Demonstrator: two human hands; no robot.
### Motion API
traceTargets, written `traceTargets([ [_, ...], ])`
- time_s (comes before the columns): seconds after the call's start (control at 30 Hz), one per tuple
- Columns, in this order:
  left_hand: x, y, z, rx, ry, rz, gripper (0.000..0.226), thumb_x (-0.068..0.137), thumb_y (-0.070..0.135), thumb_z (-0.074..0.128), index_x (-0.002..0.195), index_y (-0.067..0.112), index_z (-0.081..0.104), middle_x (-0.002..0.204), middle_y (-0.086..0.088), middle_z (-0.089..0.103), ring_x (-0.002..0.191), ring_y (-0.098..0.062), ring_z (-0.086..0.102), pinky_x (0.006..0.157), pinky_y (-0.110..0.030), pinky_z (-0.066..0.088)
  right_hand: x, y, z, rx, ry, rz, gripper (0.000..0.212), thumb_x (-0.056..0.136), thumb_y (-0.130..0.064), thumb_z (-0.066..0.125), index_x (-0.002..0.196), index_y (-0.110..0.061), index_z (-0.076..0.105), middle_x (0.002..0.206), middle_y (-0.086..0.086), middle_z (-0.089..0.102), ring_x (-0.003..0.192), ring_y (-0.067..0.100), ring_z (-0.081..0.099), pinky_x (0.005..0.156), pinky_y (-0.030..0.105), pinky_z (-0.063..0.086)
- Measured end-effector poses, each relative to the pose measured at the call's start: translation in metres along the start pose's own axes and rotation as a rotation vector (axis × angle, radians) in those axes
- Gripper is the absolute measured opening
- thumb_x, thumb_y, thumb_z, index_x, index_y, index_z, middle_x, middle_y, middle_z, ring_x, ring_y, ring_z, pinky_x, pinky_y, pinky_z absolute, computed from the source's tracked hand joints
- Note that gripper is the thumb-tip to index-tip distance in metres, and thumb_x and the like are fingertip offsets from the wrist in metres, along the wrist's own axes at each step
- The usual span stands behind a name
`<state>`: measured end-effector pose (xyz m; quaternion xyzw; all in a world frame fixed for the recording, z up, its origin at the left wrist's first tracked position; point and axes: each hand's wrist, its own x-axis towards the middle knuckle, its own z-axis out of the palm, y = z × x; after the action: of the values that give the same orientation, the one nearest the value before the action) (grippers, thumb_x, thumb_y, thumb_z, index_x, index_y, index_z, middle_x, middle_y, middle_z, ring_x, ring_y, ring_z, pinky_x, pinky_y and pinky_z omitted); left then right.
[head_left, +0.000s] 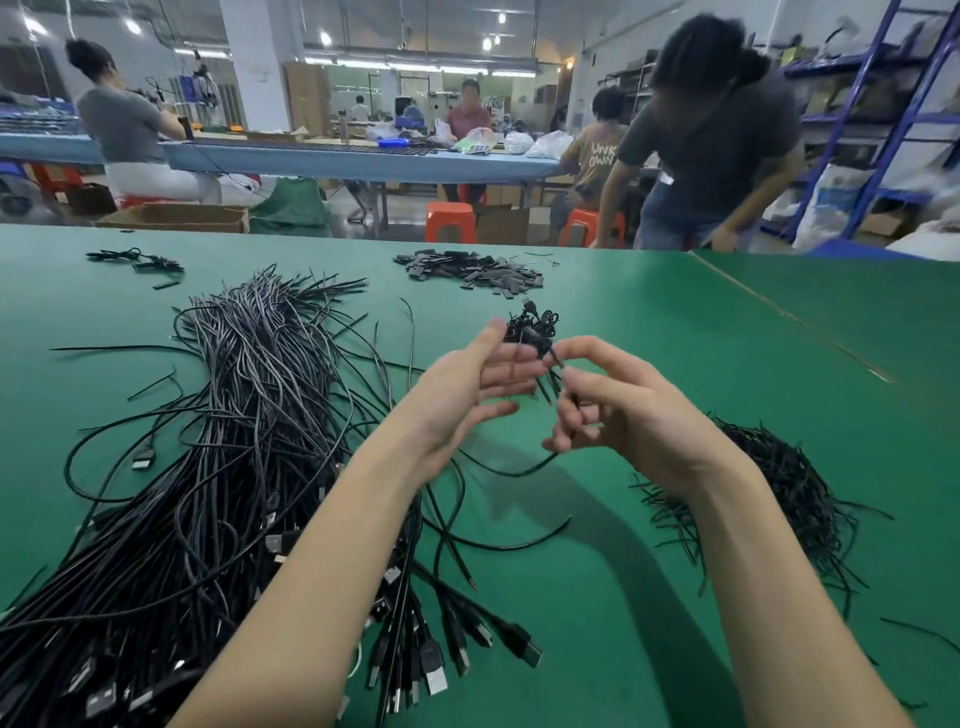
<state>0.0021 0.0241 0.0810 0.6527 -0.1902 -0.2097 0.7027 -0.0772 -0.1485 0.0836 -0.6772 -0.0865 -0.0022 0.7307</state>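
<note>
Head view: a small coiled cable bundle (531, 328) is held up above the green table (727, 364), just beyond the fingertips of both hands and slightly to their far side. The right hand (618, 410) is closed in a pinch of thumb and forefinger on the thin tails (546, 387) that hang from the coil, so the bundle's long axis runs from the pinch upward and away. The left hand (467, 387) is spread, fingers straight, its tips touching the coil's near side; it is judged the nearer hand for steadying. The cable is thin, black and rubbery, wound in tight loops. A heap of USB cables (223, 415) with flat plugs lies to the left, a pile of wiry black ties (789, 483) to the right, and flat black sleeves (467, 273) farther off
</note>
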Motion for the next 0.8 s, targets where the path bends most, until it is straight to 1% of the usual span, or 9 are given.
traceTargets([
  [0.13,-0.002,0.002,0.003,-0.380,-0.078,-0.023,0.033,0.105,0.035,0.042,0.106,0.014,0.067,0.106,-0.001,0.075,0.093,-0.013,0.070,0.089,-0.030,0.052,-0.007,-0.004,0.002,-0.201,-0.118,0.065,0.013,0.094,-0.025,0.064,0.107,-0.025,0.063,0.072,0.007,0.062,0.052,0.021,0.056,0.057,0.033,0.054],
  [0.2,-0.005,0.003,0.003,-0.436,-0.140,-0.076,0.028,0.104,0.034,0.045,0.104,0.016,0.067,0.101,0.001,0.075,0.089,-0.014,0.069,0.086,-0.030,0.052,-0.010,-0.007,0.003,-0.269,-0.147,0.119,0.012,0.097,-0.027,0.065,0.109,-0.025,0.063,0.077,0.008,0.064,0.051,0.020,0.056,0.054,0.031,0.052],
  [0.3,-0.008,0.005,0.008,-0.500,-0.097,-0.056,0.026,0.106,0.028,0.042,0.099,0.014,0.063,0.091,0.001,0.075,0.088,-0.017,0.071,0.090,-0.035,0.053,-0.013,-0.013,-0.001,-0.314,-0.171,0.230,0.008,0.101,-0.028,0.060,0.106,-0.023,0.063,0.081,0.011,0.067,0.045,0.019,0.056,0.045,0.024,0.048],
  [0.37,-0.010,0.006,0.012,-0.570,-0.084,-0.035,0.028,0.107,0.028,0.039,0.093,0.014,0.059,0.089,-0.001,0.074,0.091,-0.019,0.072,0.093,-0.038,0.053,-0.016,-0.017,-0.005,-0.336,-0.206,0.296,0.019,0.102,-0.038,0.057,0.102,-0.021,0.067,0.085,0.013,0.069,0.043,0.017,0.054,0.043,0.023,0.047],
  [0.47,-0.010,0.007,0.016,-0.674,-0.076,-0.001,0.031,0.108,0.031,0.037,0.089,0.015,0.056,0.089,-0.003,0.074,0.088,-0.021,0.073,0.087,-0.039,0.059,-0.023,-0.018,-0.013,-0.238,-0.306,0.303,0.032,0.097,-0.046,0.057,0.091,-0.017,0.070,0.082,0.015,0.069,0.051,0.018,0.057,0.053,0.028,0.053],
  [0.57,-0.010,0.010,0.008,-0.864,-0.066,0.042,0.030,0.107,0.033,0.037,0.090,0.016,0.054,0.087,-0.001,0.072,0.079,-0.019,0.072,0.079,-0.040,0.061,-0.027,-0.008,-0.019,-0.226,-0.354,0.263,0.020,0.094,-0.034,0.061,0.091,-0.015,0.066,0.079,0.012,0.069,0.077,0.025,0.065,0.082,0.036,0.053],
  [0.63,-0.009,0.013,0.001,-0.961,-0.060,0.050,0.030,0.107,0.035,0.036,0.091,0.015,0.052,0.080,0.001,0.067,0.066,-0.014,0.064,0.069,-0.033,0.059,-0.026,0.002,-0.023,-0.208,-0.329,0.295,0.017,0.093,-0.028,0.061,0.097,-0.012,0.064,0.074,0.010,0.064,0.074,0.026,0.064,0.087,0.043,0.051],
  [0.73,-0.006,0.017,-0.005,-1.007,-0.044,0.033,0.033,0.109,0.031,0.031,0.095,0.010,0.052,0.070,0.002,0.057,0.053,-0.010,0.043,0.054,-0.021,0.047,-0.021,0.012,-0.021,-0.128,-0.303,0.301,0.027,0.094,-0.038,0.057,0.098,-0.013,0.066,0.064,0.005,0.052,0.052,0.016,0.047,0.058,0.031,0.055],
  [0.8,-0.006,0.017,-0.005,-0.976,-0.043,0.041,0.033,0.110,0.027,0.029,0.099,0.009,0.054,0.071,0.002,0.059,0.053,-0.009,0.041,0.051,-0.019,0.041,-0.020,0.016,-0.023,-0.142,-0.299,0.301,0.033,0.093,-0.047,0.057,0.097,-0.016,0.069,0.063,0.004,0.051,0.052,0.014,0.044,0.052,0.026,0.050],
])
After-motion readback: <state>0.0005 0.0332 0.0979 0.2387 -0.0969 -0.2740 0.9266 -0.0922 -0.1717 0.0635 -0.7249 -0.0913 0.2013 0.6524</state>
